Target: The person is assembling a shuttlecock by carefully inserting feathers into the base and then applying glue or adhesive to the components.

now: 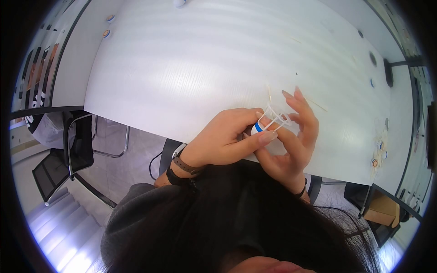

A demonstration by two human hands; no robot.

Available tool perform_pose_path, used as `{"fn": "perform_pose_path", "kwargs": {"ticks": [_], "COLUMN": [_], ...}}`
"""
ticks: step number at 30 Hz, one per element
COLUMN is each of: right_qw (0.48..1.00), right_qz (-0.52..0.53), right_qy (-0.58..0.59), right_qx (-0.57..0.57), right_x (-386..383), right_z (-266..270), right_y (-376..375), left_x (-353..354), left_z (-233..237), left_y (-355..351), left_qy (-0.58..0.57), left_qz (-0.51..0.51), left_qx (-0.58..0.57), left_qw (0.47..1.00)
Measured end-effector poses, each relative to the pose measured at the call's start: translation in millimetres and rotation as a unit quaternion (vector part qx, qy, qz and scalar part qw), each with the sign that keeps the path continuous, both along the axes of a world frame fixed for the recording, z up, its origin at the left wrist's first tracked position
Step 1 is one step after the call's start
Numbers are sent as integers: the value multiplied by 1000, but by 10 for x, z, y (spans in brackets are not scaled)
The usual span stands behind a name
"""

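Observation:
Near the table's front edge, both hands meet around a small white roll with a blue band [259, 128]. Thin white sticks [276, 122] stick out from it, and a pale loop lies across their outer ends. My left hand [225, 139] is closed on the roll, with its thumb and fingertips at the blue band. Around the sticks, my right hand [293, 141] has curled fingers touching the piece, while its outer fingers rise apart. The fingers partly hide the roll. Just beyond the hands, another thin stick [269, 94] points away.
Loose thin sticks lie on the white table [191, 59], one of them right of my hands [317, 105]. Small blue-rimmed rolls [106, 33] sit at the far left. A cluster of pale sticks and small rolls [380, 146] lies at the right edge. A chair [75, 145] stands at left.

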State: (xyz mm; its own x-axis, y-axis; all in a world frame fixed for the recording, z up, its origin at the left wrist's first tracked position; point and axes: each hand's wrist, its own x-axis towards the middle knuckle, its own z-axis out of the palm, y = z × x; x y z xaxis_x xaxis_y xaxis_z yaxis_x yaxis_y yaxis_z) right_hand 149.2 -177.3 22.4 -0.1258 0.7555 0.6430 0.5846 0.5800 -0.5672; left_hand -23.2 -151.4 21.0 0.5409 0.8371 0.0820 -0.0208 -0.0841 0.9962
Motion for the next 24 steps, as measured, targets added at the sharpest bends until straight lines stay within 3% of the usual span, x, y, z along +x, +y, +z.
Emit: {"fn": "perform_pose_path", "kwargs": {"ticks": [24], "right_qw": [999], "right_qz": [-31], "right_qy": [8], "right_qx": [-2], "right_x": [-39], "right_z": [-31], "right_y": [15], "left_x": [-15], "left_z": [33], "left_y": [4], "left_qy": [10], "left_qz": [25], "left_qx": [-16], "left_qw": [1000]}}
